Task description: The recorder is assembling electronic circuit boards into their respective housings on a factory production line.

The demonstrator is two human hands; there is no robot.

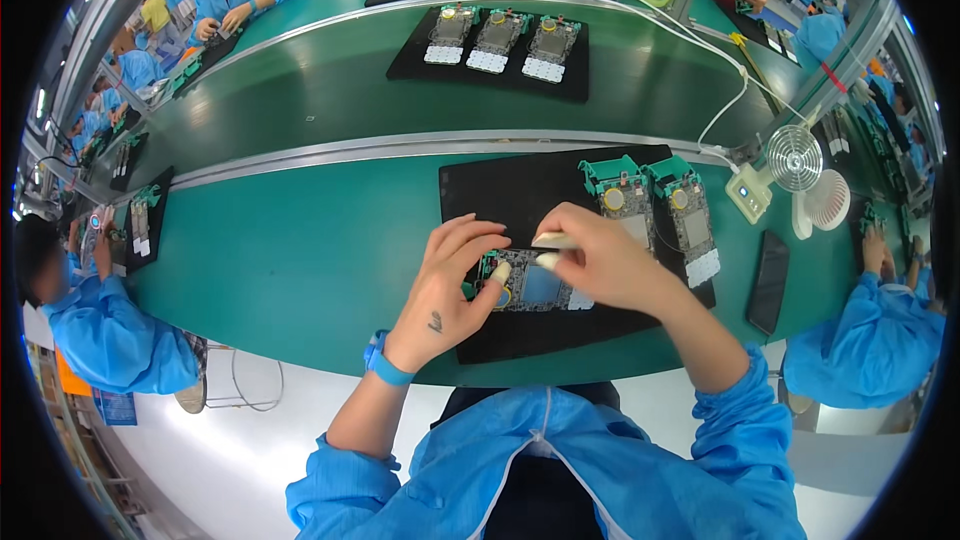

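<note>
A circuit board with a blue-grey square plate lies crosswise on a black mat in front of me. Its left end is steadied by my left hand, the thumb on top and the other fingers curled over the far edge. Pale finger covers sit on that thumb and on my right thumb and forefinger. My right hand reaches over the board's right part, thumb and forefinger drawn together in a pinch; whatever is between them is hidden. Two more boards with green plastic frames, one nearer and one farther right, lie beside my right hand.
A black phone lies right of the mat. Small fans and a white power box with a cable stand behind it. Beyond the metal rail, another black mat carries three boards. Co-workers sit on both sides.
</note>
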